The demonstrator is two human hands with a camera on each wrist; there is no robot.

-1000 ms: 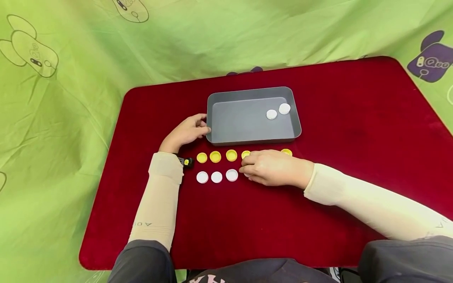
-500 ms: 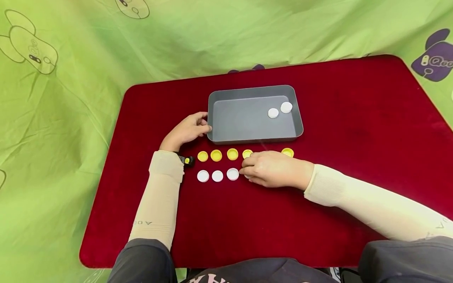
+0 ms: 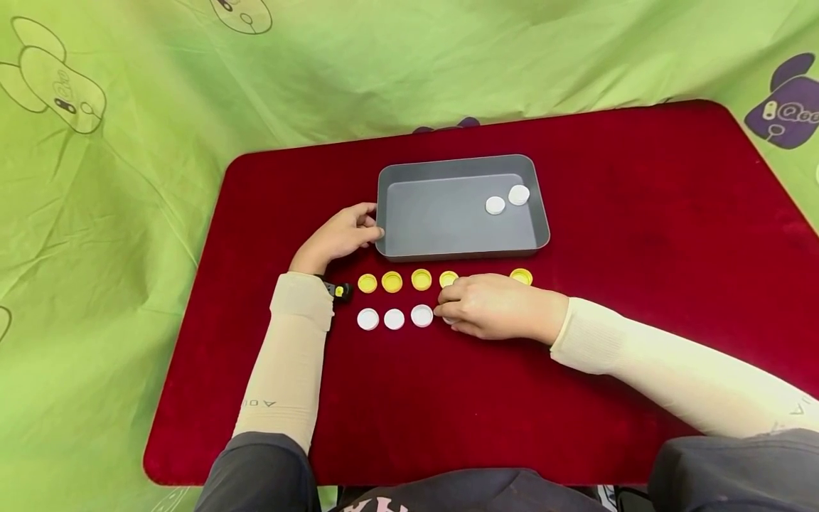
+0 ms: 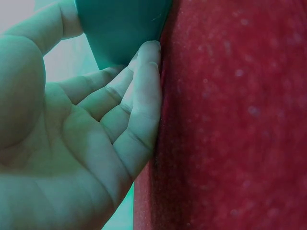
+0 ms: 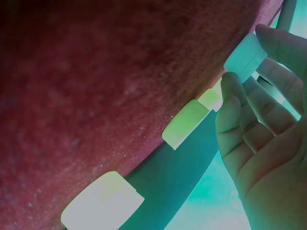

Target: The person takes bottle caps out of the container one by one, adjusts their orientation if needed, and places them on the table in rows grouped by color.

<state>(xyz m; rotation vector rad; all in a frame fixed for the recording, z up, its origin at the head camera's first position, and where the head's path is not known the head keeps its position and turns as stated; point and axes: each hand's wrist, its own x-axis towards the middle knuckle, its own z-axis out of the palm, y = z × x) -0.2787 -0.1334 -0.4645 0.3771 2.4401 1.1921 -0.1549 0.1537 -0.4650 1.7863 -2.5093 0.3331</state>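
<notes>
In the head view, my right hand (image 3: pixel 489 306) pinches a white bottle cap (image 5: pixel 245 56) at the right end of a row of white caps (image 3: pixel 394 318) on the table. The right wrist view has that cap between thumb and fingers, close to the cloth. A row of yellow caps (image 3: pixel 392 281) lies just beyond; my right hand hides part of it. My left hand (image 3: pixel 339 236) holds the left end of a grey rectangular tray (image 3: pixel 461 256), its thumb at the rim and its fingers against the outer wall. Two white caps (image 3: pixel 495 205) lie inside the tray, toward its right side.
Dark red cloth (image 3: pixel 640 213) covers the table. Green printed fabric (image 3: pixel 333 78) hangs behind and to the left. In the right wrist view, yellow caps (image 5: pixel 186 124) stand along the cloth near the tray wall.
</notes>
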